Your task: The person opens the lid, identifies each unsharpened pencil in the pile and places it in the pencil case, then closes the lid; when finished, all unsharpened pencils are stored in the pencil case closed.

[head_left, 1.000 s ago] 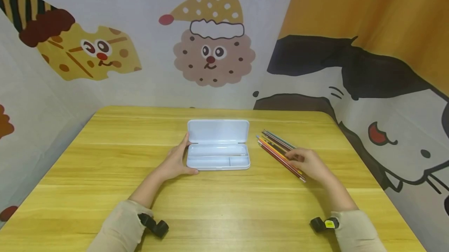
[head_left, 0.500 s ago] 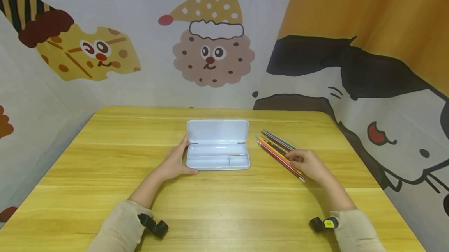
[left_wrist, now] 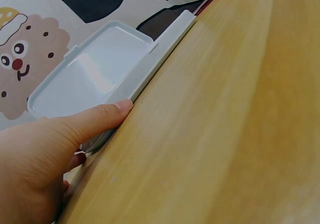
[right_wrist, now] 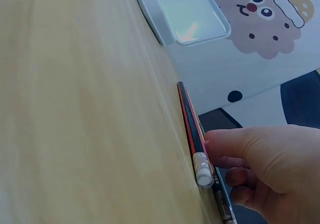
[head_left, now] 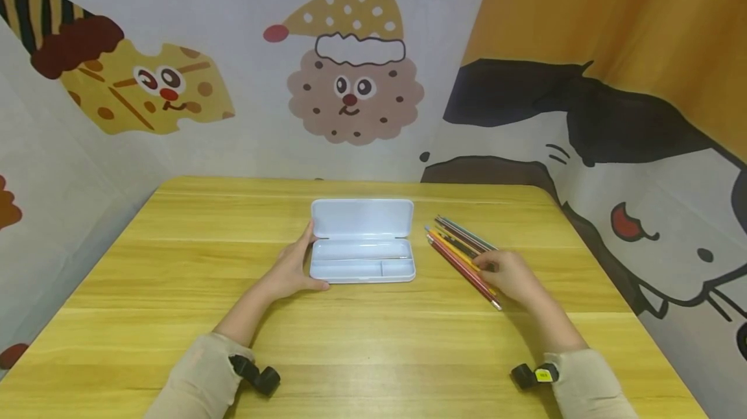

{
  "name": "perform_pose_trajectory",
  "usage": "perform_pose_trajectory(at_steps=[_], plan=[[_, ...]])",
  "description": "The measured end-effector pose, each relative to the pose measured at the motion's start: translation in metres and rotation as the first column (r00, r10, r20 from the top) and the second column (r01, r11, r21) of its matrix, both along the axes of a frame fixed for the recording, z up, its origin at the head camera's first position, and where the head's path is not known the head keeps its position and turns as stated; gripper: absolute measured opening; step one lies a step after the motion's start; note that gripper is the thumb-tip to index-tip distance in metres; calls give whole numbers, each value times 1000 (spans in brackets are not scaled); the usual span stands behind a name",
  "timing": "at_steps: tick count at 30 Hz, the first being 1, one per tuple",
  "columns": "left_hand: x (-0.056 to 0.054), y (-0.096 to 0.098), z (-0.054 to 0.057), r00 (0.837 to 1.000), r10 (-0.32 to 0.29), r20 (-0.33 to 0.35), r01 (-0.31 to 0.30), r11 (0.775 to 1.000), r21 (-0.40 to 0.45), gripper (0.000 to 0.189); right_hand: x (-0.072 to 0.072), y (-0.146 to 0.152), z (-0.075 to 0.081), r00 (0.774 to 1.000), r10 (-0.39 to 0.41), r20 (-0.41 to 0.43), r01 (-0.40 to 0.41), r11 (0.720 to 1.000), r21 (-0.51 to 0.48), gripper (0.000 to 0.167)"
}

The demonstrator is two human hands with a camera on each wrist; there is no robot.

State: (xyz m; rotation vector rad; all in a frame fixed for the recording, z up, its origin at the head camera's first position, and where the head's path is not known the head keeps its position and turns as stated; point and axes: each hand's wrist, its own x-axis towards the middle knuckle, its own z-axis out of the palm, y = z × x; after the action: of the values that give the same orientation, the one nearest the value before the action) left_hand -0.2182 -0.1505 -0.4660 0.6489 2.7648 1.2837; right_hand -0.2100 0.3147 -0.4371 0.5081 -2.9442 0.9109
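A pale blue pencil case [head_left: 362, 218] lies on the table with its lid raised. One thin pencil-like stick [head_left: 373, 257] lies along its inner divider. My left hand [head_left: 292, 268] grips the case's left end, thumb on the front edge, fingers behind. In the left wrist view the thumb [left_wrist: 100, 118] presses the front side. Right of the case, several pencils lie slanted in a loose bundle, with red pencils [head_left: 463, 270] nearest me. My right hand [head_left: 510, 274] pinches at a yellow pencil [head_left: 454, 251] among them. Its fingertips partly hide the pencils. A white eraser end [right_wrist: 202, 170] shows close by.
The wooden table [head_left: 373, 347] carries the case and pencils. A cartoon-printed cloth [head_left: 233, 153] hangs behind its far edge and along the sides. Each sleeve bears a black wrist camera, such as the left one [head_left: 257, 375].
My right hand has shifted slightly left and toward me. The near ends of the red pencils have swung left and toward me, spreading from the darker pencils. My left hand and the case stay put.
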Motion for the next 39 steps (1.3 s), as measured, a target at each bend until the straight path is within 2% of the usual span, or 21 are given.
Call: perform_pose_trajectory(at_steps=[8, 14, 20, 33, 39], plan=[[0, 0, -1, 1000, 2, -7, -2, 1000, -7, 138, 1, 0, -4, 999, -32, 12, 32, 997, -63, 20], [0, 0, -2, 1000, 3, -6, -3, 1000, -7, 138, 3, 0, -1, 999, -45, 15, 46, 994, -94, 22], [0, 0, -1, 1000, 3, -4, -3, 1000, -2, 138, 5, 0, 4, 997, -51, -58, 46, 996, -83, 22], [1, 1, 2, 1000, 8, -2, -8, 1000, -5, 137, 14, -15, 30, 979, -2, -202, -15, 997, -82, 22], [1, 1, 3, 1000, 8, -3, -8, 1000, -7, 138, 17, -34, 43, 980, 44, -193, -59, 996, -73, 23]])
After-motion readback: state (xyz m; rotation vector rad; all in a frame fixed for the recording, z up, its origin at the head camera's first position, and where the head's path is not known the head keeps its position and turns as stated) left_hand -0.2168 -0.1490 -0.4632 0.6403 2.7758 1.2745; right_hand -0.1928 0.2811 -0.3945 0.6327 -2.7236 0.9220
